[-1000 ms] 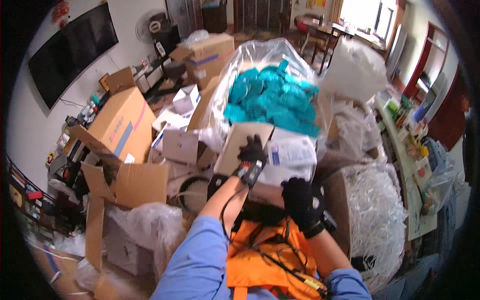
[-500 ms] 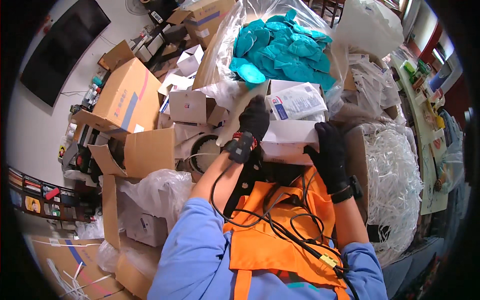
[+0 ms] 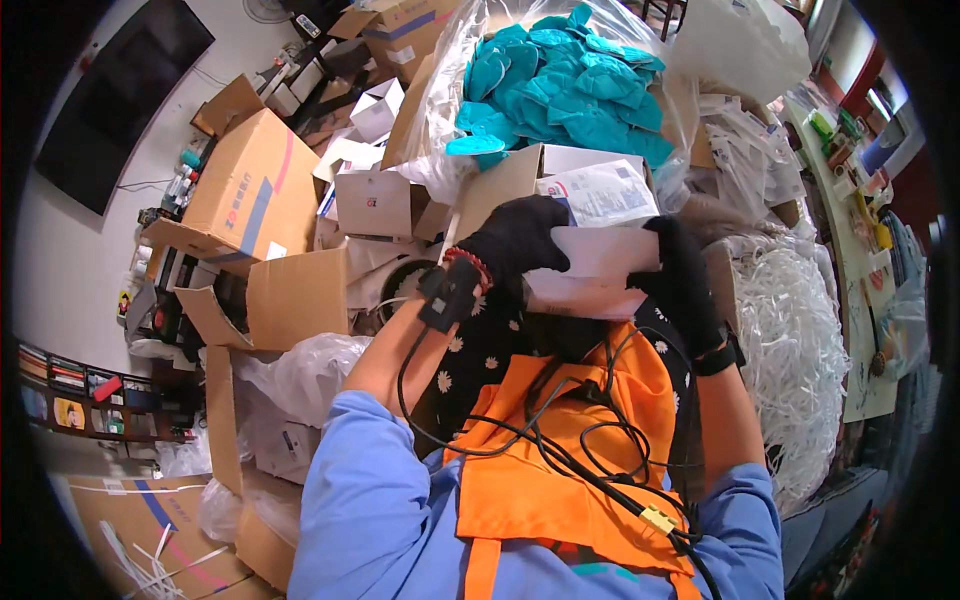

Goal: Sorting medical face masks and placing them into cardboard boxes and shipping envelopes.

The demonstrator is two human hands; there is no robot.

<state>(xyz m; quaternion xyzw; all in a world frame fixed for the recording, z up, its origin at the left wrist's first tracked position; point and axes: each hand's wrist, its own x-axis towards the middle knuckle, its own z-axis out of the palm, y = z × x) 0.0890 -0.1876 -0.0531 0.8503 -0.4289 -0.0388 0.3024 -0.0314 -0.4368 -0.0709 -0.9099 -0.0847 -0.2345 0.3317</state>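
Gloved left hand (image 3: 515,238) and right hand (image 3: 685,285) gripping white box (image 3: 600,252), open cartons (image 3: 240,185) at left, cluttered worktop (image 3: 858,400) at right, dark wall screen (image 3: 120,105).

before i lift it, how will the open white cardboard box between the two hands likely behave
The open white cardboard box should probably hold its shape, as it looks flat-sided. Its thin flaps may bend, being single panels. The flat white printed packet at its open top could slide out if tipped.
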